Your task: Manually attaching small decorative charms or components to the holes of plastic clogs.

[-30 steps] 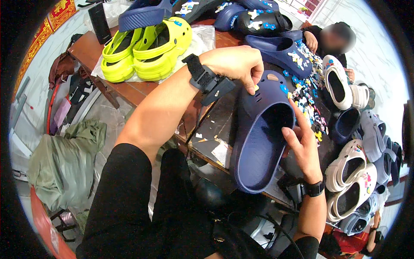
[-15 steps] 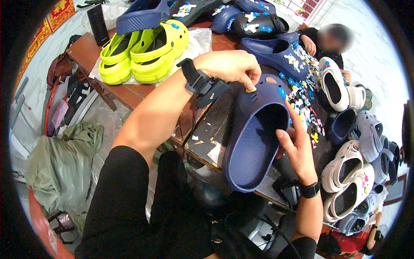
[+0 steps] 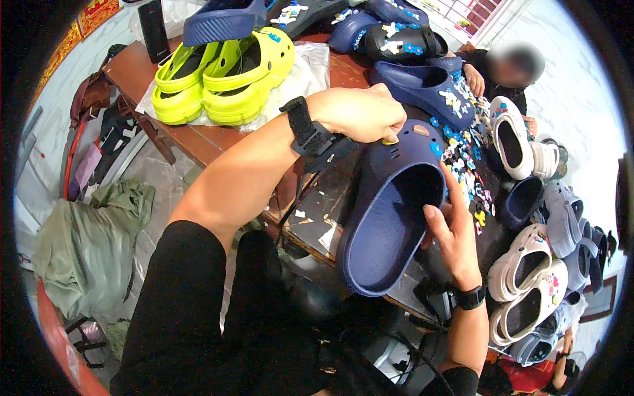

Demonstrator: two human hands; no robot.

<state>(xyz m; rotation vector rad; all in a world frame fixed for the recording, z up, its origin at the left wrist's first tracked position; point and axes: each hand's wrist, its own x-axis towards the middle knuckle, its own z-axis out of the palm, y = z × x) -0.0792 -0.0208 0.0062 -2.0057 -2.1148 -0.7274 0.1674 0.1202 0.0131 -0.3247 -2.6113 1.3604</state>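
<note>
1. In the head view, the left hand (image 3: 360, 113) had rolled further over than half a second earlier, hiding most of its thumb; the navy clog (image 3: 389, 231) had barely shifted beneath it.
2. The left fingers were drawn narrow, pinching a small yellow piece (image 3: 391, 140) against the clog's rounded toe, just beside its short slots.
3. The right hand (image 3: 456, 237) held the clog's side, thumb bent at the rim of the opening and index finger stretched along the outer wall.
4. The clog, smooth and matt outside with a finely dimpled footbed, was tilted, its toe over the dark, scuffed table (image 3: 317, 228) and its heel toward the wearer. A blue charm (image 3: 436, 148) sat on its toe.
5. Beyond the toe, flat, multicoloured charms (image 3: 465, 165) lay scattered near a second navy clog (image 3: 413, 82).
6. Glossy lime clogs (image 3: 244, 82) with chunky, ridged soles stood on crinkled plastic (image 3: 300, 76) to the left; cream clogs (image 3: 548, 290) stood to the right.
</note>
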